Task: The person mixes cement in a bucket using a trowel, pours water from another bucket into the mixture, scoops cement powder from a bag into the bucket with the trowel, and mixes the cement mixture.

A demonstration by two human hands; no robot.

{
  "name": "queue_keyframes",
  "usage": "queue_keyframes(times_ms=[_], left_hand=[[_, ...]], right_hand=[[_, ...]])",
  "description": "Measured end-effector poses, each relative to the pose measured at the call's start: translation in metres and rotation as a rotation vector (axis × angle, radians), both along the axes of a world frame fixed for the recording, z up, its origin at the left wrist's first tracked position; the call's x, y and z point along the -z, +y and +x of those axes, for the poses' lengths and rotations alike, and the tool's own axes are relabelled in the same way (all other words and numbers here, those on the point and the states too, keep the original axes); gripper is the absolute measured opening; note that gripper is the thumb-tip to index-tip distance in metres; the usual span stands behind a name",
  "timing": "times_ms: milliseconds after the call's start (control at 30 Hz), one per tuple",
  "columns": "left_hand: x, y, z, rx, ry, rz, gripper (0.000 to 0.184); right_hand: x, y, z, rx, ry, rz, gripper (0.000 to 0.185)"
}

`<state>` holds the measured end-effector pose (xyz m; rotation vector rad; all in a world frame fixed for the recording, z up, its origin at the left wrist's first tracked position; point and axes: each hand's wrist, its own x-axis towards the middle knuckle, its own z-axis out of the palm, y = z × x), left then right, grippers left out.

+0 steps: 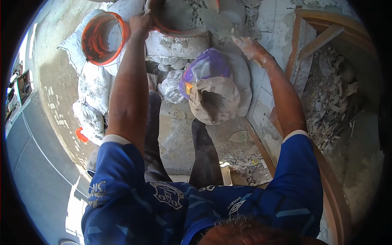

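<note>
At the top of the frame, left of centre, sat the orange-rimmed tub (169,31) of grey mix, directly ahead of you and between your two hands. Your left hand (140,22) was the nearer one: it was curled over the tub's left edge, touching it, though its fingertips were partly hidden. Your right hand (251,48) stood apart from the tub, to the right in the upper part of the frame, fingers drawn together and pointing to the upper left; you could not tell from this view how firmly they pinched the near end of the flat, trowel-like blade (216,24). That blade's long axis appeared to run from the tub's right side down and rightward to your right fingertips, so it bridged the gap on that side. A second orange bucket (86,43) stood in the upper left, just beyond your left forearm, while the purple plastic bag (207,64) and the open-mouthed tan sack (197,101) lay lower, near the centre, between your forearms.
</note>
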<state>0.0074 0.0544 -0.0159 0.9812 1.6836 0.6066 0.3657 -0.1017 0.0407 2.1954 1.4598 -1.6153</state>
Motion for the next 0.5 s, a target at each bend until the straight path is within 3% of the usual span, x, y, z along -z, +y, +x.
queue_keyframes(times_ms=[167, 267, 367, 433, 500], left_hand=[[0.005, 0.001, -0.011, 0.051, 0.031, -0.047, 0.038], [0.009, 0.011, -0.018, 0.034, 0.033, -0.069, 0.039], [0.006, 0.002, -0.014, 0.065, -0.026, -0.113, 0.039], [0.004, 0.008, -0.013, 0.038, -0.016, -0.08, 0.039], [0.003, -0.004, -0.011, 0.021, 0.005, -0.08, 0.038]], right_hand=[[0.058, -0.084, 0.121, -0.424, -0.381, 0.278, 0.065], [0.035, -0.101, 0.134, -0.274, -0.609, 0.211, 0.056], [-0.025, -0.071, 0.037, 0.138, -0.327, 0.539, 0.034], [-0.009, -0.039, -0.01, 0.049, -0.283, 0.955, 0.034], [0.022, -0.009, -0.041, 0.068, -0.248, 0.995, 0.036]])
